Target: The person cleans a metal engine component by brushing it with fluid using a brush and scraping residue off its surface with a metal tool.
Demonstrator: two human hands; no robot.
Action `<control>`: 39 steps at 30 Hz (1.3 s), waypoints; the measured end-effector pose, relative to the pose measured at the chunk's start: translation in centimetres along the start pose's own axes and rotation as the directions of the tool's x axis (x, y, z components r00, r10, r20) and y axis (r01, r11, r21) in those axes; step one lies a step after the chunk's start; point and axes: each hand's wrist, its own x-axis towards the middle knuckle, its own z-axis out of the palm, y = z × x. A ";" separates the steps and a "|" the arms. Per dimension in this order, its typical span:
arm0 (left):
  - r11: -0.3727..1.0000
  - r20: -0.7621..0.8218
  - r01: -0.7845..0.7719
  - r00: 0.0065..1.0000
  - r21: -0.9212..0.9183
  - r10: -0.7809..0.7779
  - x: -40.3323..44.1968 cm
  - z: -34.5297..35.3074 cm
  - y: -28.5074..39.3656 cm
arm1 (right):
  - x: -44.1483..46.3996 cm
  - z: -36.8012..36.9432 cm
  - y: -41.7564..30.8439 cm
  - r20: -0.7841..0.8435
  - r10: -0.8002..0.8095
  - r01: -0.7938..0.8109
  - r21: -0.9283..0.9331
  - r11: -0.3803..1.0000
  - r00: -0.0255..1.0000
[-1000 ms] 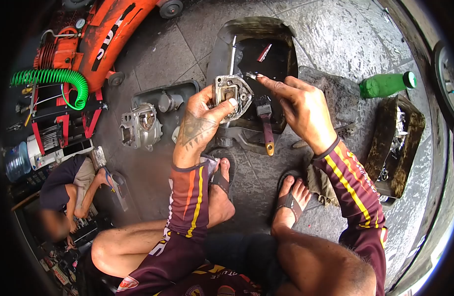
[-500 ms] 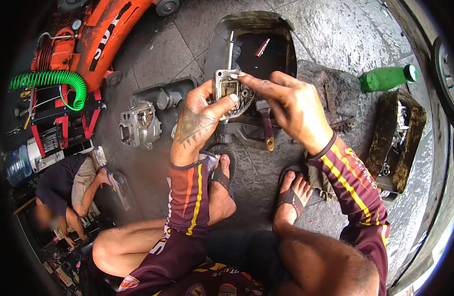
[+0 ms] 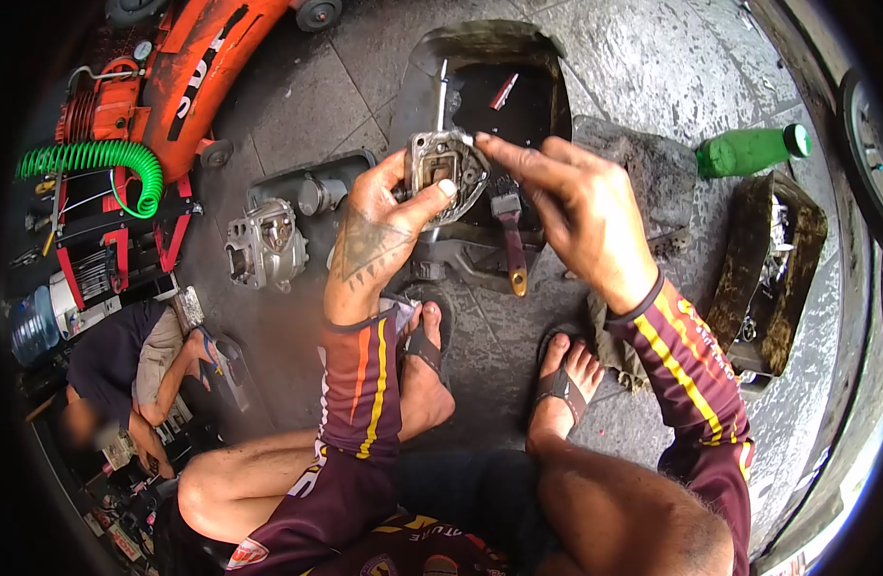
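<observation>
My left hand (image 3: pixel 376 226) grips a grey metal engine cover (image 3: pixel 472 176), its thumb across the inner face and its fingers behind. The cover is held up over the near end of a dark basin (image 3: pixel 552 67). My right hand (image 3: pixel 595 211) has its index finger stretched to the cover's upper right rim, the other fingers loosely bent; no tool shows in it. Below the cover lies a brush (image 3: pixel 514 252) with a dark handle and yellowish tip. A thin silvery rod (image 3: pixel 442 96) and a small red-and-white object (image 3: pixel 504 92) are in the basin.
At left sit a cylinder-like engine casting (image 3: pixel 267 247) and a piston (image 3: pixel 317 195) on a dark tray (image 3: pixel 365 158). A green bottle (image 3: pixel 749 152) and a grimy parts box (image 3: pixel 725 312) stand right. An orange compressor (image 3: pixel 206 96) and a crouching person (image 3: pixel 120 355) are farther left.
My right index finger has shifted from the cover's top edge outward to its upper right rim. The cover has turned slightly in my left hand, showing more of its right side.
</observation>
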 end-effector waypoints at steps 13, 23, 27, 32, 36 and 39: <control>0.989 -0.042 0.011 0.999 -0.148 -0.017 -0.5 -1.2 -0.2 | -2.2 1.0 0.2 0.117 0.042 -0.057 0.126 0.990 0.992; 0.904 -0.105 -0.075 0.994 -0.422 0.034 -0.3 -0.3 -0.2 | -2.7 1.2 -1.8 0.160 0.132 -0.171 0.263 0.949 0.978; 0.905 -0.119 -0.096 0.992 -0.415 0.051 -0.1 0.2 -0.6 | -1.6 2.1 -1.0 -0.073 0.183 -0.150 0.326 0.933 0.980; 0.895 -0.254 -0.243 0.955 -0.374 0.153 0.6 0.6 -1.3 | -2.6 3.5 -1.6 -0.019 0.156 -0.140 0.348 0.927 0.988; 0.872 -0.297 -0.276 0.941 -0.405 0.160 0.7 1.3 -2.0 | -2.3 4.0 -1.3 -0.100 0.207 -0.149 0.413 0.898 0.973; 0.889 -0.346 -0.290 0.924 -0.353 0.164 0.9 1.3 -1.9 | -3.3 4.3 -2.4 0.040 0.188 -0.191 0.327 0.926 0.981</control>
